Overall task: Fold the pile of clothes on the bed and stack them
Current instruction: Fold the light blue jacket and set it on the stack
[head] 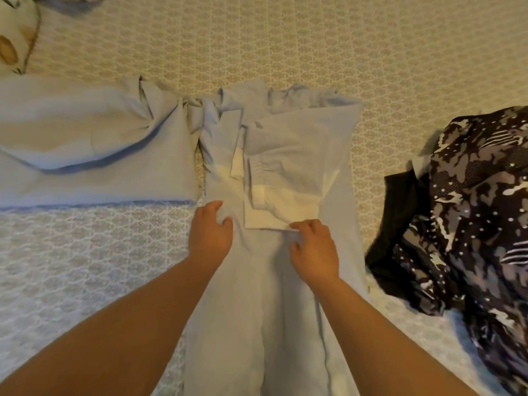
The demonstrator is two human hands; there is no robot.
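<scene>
Both hands (265, 241) gripping light-blue shirt (285, 172) on bed (285, 38).

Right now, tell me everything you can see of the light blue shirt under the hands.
The light blue shirt is thin, plain woven cloth, lying flat and lengthwise on the patterned bedspread. Its sleeves are folded inward over the body, cuffs showing. The left hand and right hand both pinch the cloth near the cuffs. Another pale blue garment adjoins its left side.
</scene>
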